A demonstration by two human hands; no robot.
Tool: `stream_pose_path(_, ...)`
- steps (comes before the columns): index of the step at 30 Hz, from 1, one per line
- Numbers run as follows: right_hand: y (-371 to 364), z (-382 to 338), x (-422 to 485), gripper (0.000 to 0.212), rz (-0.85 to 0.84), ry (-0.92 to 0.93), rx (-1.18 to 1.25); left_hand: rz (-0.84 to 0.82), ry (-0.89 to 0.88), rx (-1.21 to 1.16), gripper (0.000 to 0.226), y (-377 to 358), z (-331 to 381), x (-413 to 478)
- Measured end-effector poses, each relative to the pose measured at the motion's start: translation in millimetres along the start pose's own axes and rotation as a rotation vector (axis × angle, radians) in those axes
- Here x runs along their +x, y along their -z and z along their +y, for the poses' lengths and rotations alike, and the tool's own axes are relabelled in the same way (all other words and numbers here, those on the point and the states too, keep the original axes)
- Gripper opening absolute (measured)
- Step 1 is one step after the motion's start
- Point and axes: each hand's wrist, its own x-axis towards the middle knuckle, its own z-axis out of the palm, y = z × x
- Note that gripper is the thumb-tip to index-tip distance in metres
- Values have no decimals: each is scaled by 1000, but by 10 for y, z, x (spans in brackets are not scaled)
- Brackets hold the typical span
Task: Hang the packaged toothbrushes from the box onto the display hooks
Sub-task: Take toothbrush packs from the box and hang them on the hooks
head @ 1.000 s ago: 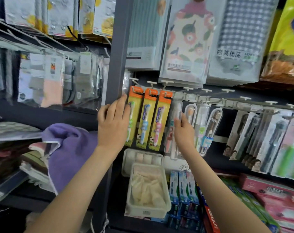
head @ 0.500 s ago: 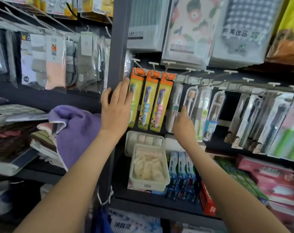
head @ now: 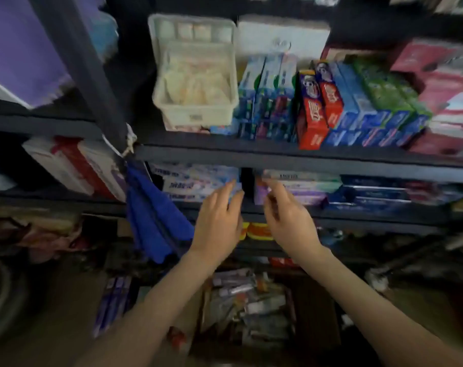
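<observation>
The view is blurred and tilted down. A cardboard box (head: pixel 315 308) on the floor holds several packaged toothbrushes (head: pixel 248 305) in a loose pile. My left hand (head: pixel 218 221) hangs above the box with straight, relaxed fingers and holds nothing. Just to its right, my right hand (head: pixel 288 218) has loosely curled fingers and is empty too. Both hands are in front of the lower shelf edge. The display hooks are out of view above.
A dark shelf (head: pixel 278 157) carries a white basket (head: pixel 196 83) and rows of toothpaste boxes (head: pixel 338 107). A blue cloth (head: pixel 153 215) hangs from the dark upright post (head: pixel 87 72). More boxed goods (head: pixel 291 189) sit on the shelf below.
The head has tilted sharply down, from the hooks to the floor box. Both hands left the hanging toothbrush packs and dropped to the lower shelf, above the box.
</observation>
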Motion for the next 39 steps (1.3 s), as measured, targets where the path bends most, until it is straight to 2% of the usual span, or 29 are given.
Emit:
stream_pose_path(4,-574,959,-933,39,-209,-221,39,-280,-18,-37,37,-929,213,-750)
stream_pose_path(7,-1065,1623,-1608,42,-402,-445,17,-458,36,-191,31,-1732,237,-1402)
stream_pose_path(10,-1561,2163,-2154,49,-610,-623,-5,-745,133,-177,50,-2338,204,-1866)
stream_pose_path(12,-1888,2458,-2419,55,-718,-682,5,-926,129,-105,53,-2657,165,-2124)
stream_pose_path(15,-2461,2878,-2726,65,-849,-667,-85,-1017,186,-75,55,-3197,86,-2469)
stream_pose_path(22,-3805,3434,-3166,84,-1277,-349,-310,-1210,199,5,63,-4199,-72,-3105)
stream_pose_path(24,-4087,3531,-3302,83,-1303,-304,-358,-1226,230,-1,66,-4349,-135,-3219)
stream_pose_path(26,-4244,3587,-3367,81,-1253,-252,-404,-1210,250,-6,67,-4433,-191,-3282)
stream_pose_path(32,-4268,3668,-3386,85,-1173,-91,-526,-1163,248,-35,66,-4486,-240,-3276)
stream_pose_path(35,-4302,3625,-3359,79,-1188,-125,-520,-1143,218,-29,65,-4471,-208,-3215)
stream_pose_path(37,-4304,3612,-3304,78,-1139,-87,-534,-1136,195,-25,65,-4458,-175,-3176)
stream_pose_path(39,-4250,3588,-3230,65,-1118,-10,-560,-1129,167,-18,64,-4444,-148,-3151)
